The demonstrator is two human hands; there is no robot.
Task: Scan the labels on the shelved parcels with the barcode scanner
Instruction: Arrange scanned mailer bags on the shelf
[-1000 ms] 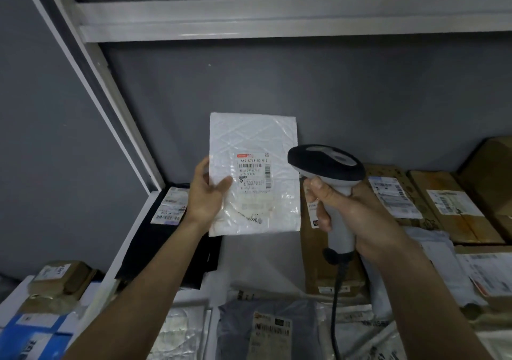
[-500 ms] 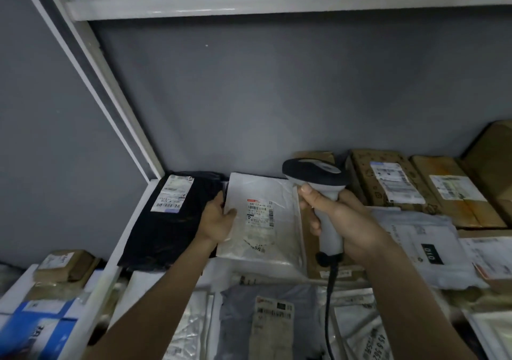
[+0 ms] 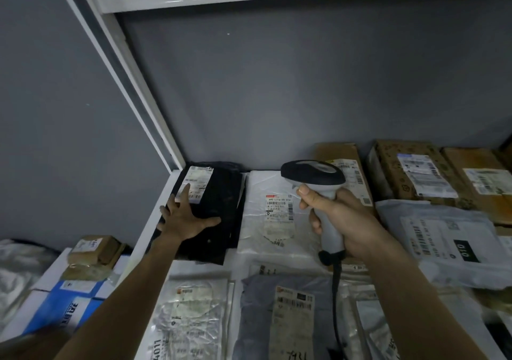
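— Now, status?
— Left hand (image 3: 185,219) flat, fingers spread on black parcel (image 3: 219,207), far-left on shelf (image 3: 155,215); right hand (image 3: 340,218) clamps scanner (image 3: 313,175).
— Label?
— Label (image 3: 197,183) just beyond my left fingertips, long axis running away; scanner sits rightward.

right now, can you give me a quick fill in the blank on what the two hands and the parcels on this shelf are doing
1. The right hand grips the handle of the ____.
2. The left hand rests with spread fingers on the ____ parcel.
3. The white parcel lies flat on the shelf, directly to the ____ of the black one.
4. The barcode scanner has a black cable hanging from the ____ of its handle.

Missing words: barcode scanner; black; right; bottom
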